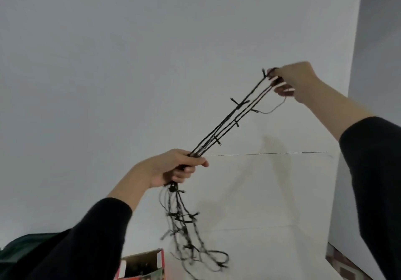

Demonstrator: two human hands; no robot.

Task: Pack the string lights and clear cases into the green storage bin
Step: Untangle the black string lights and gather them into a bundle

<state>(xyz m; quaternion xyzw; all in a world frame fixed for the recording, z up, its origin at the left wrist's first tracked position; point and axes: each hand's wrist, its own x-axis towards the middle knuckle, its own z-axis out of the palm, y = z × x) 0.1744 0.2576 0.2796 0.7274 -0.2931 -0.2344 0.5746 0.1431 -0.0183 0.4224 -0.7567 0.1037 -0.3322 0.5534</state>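
Note:
A dark string of lights (230, 116) stretches taut in several strands between my two hands, held up in front of a pale wall. My left hand (173, 167) grips the bundle low in the middle of the view, and the loose rest of the string hangs below it in tangled loops. My right hand (293, 82) pinches the upper ends of the strands, higher and to the right. A dark green shape, perhaps the storage bin (23, 245), shows at the bottom left behind my left sleeve. No clear cases are in view.
An open cardboard box (143, 264) with red edges stands at the bottom centre, just left of the hanging loops. The pale wall (152, 51) fills the background, with a corner at the right and patterned floor (338, 262) at the bottom right.

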